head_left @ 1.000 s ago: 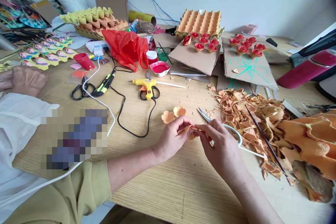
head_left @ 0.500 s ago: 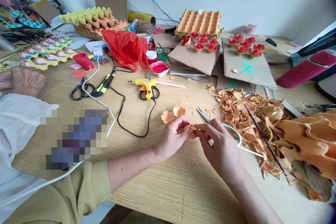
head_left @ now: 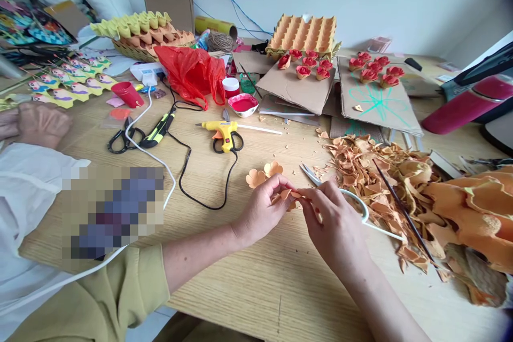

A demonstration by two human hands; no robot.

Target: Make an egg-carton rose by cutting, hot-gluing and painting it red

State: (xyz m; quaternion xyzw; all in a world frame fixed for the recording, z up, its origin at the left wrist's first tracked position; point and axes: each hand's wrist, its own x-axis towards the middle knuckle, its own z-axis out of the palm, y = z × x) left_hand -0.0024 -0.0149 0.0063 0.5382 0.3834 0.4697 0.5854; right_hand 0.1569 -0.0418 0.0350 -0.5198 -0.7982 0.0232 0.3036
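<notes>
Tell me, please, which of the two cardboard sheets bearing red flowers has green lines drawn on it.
The right-hand sheet, nearer the pink bottle: bright green lines spread across it, while the left-hand sheet shows plain brown.

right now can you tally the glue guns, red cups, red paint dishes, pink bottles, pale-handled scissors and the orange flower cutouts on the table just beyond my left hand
Yellow glue gun: 1
Red cup: 1
Red paint dish: 1
Pink bottle: 1
Pale-handled scissors: 1
Orange flower cutouts beyond the left hand: 2
Total: 7
</notes>
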